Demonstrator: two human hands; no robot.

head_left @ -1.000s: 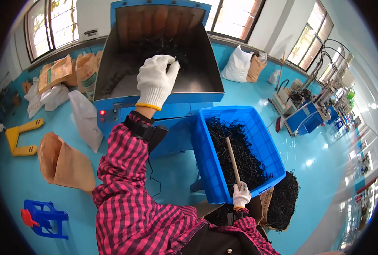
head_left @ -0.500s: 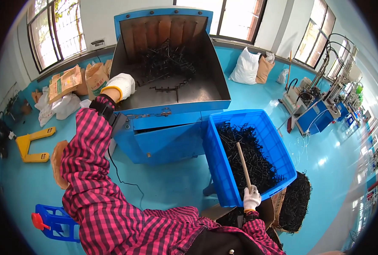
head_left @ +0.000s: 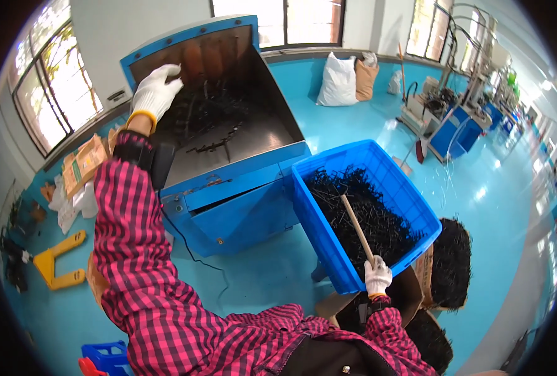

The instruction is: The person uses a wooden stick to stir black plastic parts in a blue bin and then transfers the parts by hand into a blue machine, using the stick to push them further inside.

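Observation:
My left hand [head_left: 157, 91], in a white knit glove with a yellow cuff, is raised over the left side of a blue-rimmed metal hopper [head_left: 262, 136]. Its fingers are apart with nothing visible in them. Black plastic pieces [head_left: 212, 148] lie in the hopper, some joined in a branched strip near the front. My right hand [head_left: 377, 276], also gloved, grips the lower end of a wooden stick [head_left: 357, 227] at the near edge of a blue plastic bin [head_left: 424, 199]. The stick slants over the many black plastic runners [head_left: 378, 213] heaped in the bin.
Open boxes of black pieces [head_left: 449, 263] stand beside and below the bin. A cable [head_left: 194, 255] trails over the floor from the blue machine. A yellow pallet jack [head_left: 57, 260] and sacks [head_left: 84, 164] are at left. More sacks [head_left: 338, 80] and machinery [head_left: 457, 119] stand farther right.
My left hand has lifted from the hopper's front left edge, and its fingers have spread. My right hand still holds the stick. The whole view has turned and tilted slightly.

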